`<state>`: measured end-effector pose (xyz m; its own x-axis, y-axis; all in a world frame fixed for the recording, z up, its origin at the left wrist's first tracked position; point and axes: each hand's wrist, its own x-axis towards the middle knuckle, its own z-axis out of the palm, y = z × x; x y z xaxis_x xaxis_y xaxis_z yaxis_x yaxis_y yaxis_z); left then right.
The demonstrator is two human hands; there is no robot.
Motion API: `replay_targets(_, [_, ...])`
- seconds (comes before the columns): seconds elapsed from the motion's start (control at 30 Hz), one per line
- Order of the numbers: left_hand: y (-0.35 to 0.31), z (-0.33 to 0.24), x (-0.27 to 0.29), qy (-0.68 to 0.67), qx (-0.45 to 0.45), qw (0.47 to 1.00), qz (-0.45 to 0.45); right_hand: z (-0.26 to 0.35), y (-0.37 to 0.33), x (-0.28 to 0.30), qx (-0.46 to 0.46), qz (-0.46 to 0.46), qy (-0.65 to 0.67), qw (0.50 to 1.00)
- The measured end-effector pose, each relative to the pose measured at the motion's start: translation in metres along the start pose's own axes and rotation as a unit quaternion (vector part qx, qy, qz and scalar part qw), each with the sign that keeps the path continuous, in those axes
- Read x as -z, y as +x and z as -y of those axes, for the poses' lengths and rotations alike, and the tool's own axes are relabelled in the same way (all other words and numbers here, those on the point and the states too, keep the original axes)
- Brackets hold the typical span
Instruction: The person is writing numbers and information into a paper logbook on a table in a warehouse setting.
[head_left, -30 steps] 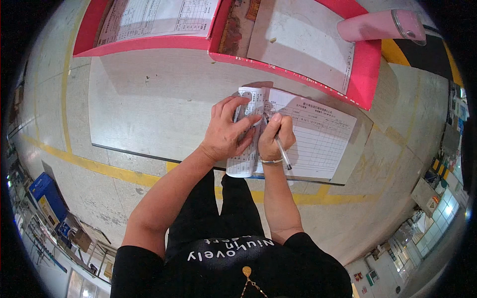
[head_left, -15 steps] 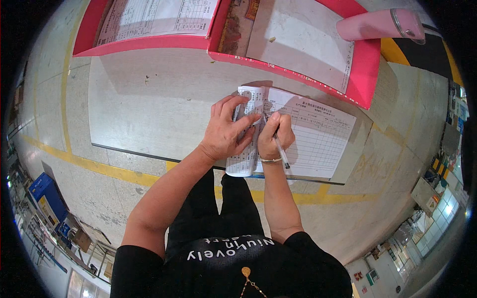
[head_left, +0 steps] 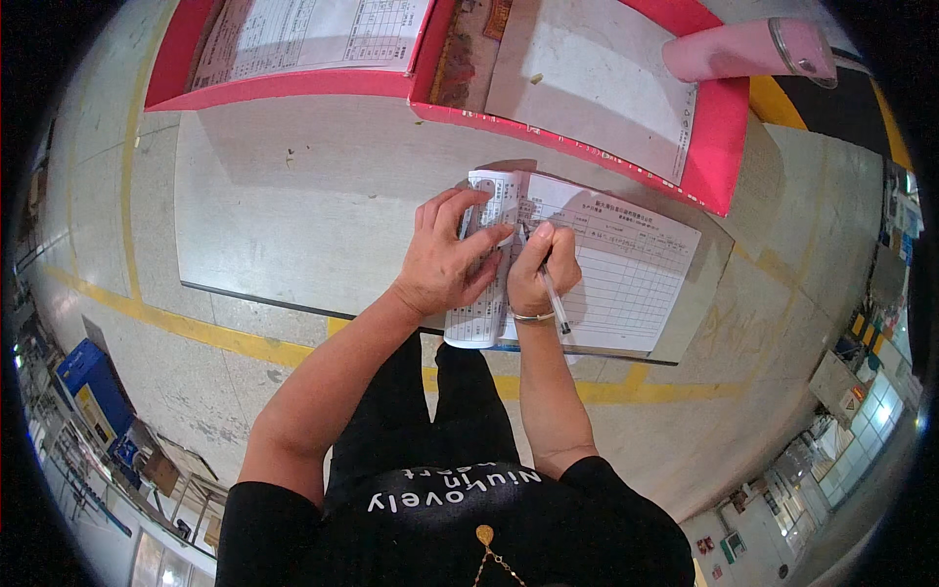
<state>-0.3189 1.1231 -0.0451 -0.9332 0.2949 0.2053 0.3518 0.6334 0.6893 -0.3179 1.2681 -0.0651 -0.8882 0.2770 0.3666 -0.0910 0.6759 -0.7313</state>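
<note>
My right hand [head_left: 541, 270] is closed round a pen [head_left: 558, 308], its tip down on the left part of a printed form [head_left: 626, 289] with a ruled table. Some handwriting shows in the upper rows. My left hand [head_left: 445, 254] lies with fingers spread over the folded-back pages [head_left: 476, 328] along the form's left side, pressing on them. The form rests near the front edge of a grey tabletop [head_left: 293, 215]. My right hand hides part of the form's left columns, and a bracelet sits on that wrist.
Beyond the form stand two red trays with papers inside, one at the left [head_left: 284, 90] and one at the right [head_left: 719, 161]. A pink bottle [head_left: 729, 51] lies across the right tray's corner. Yellow lines [head_left: 235, 339] mark the floor in front of the table.
Both hands keep nearly the same places. The pen has shifted very slightly in my right hand; the form has not visibly moved.
</note>
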Motion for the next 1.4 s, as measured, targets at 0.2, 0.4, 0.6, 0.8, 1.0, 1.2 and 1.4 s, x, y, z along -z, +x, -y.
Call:
replay_targets(0.2, [-0.0006, 0.0011, -0.0007, 0.002, -0.002, 1.000, -0.004, 0.0014, 0.0003, 0.0024, 0.001, 0.008, -0.007, 1.000])
replay_targets(0.4, [-0.0001, -0.0003, 0.0006, 0.002, -0.003, 1.000, -0.002, 0.0019, 0.0002, 0.0018, -0.003, 0.007, -0.013, 1.000])
replay_targets(0.6, [-0.0004, 0.0011, -0.0005, -0.002, 0.002, 1.000, -0.001, -0.0005, -0.0013, 0.0014, -0.003, 0.010, -0.011, 1.000])
replay_targets(0.8, [-0.0008, 0.0010, -0.0011, 0.006, 0.000, 1.000, 0.001, 0.0008, -0.0010, 0.0034, -0.015, 0.009, 0.006, 1.000])
replay_targets(1.0, [-0.0015, 0.0011, -0.0014, 0.003, 0.000, 1.000, 0.004, 0.0009, -0.0016, 0.0043, -0.011, 0.018, -0.011, 1.000])
replay_targets(1.2, [-0.0008, 0.0018, -0.0013, -0.006, 0.000, 1.000, -0.004, 0.0012, -0.0011, 0.0042, 0.000, 0.013, -0.016, 1.000])
replay_targets(1.4, [-0.0011, 0.0006, -0.0007, -0.002, 0.005, 1.000, 0.003, 0.0026, -0.0006, 0.0055, -0.013, 0.017, -0.007, 1.000])
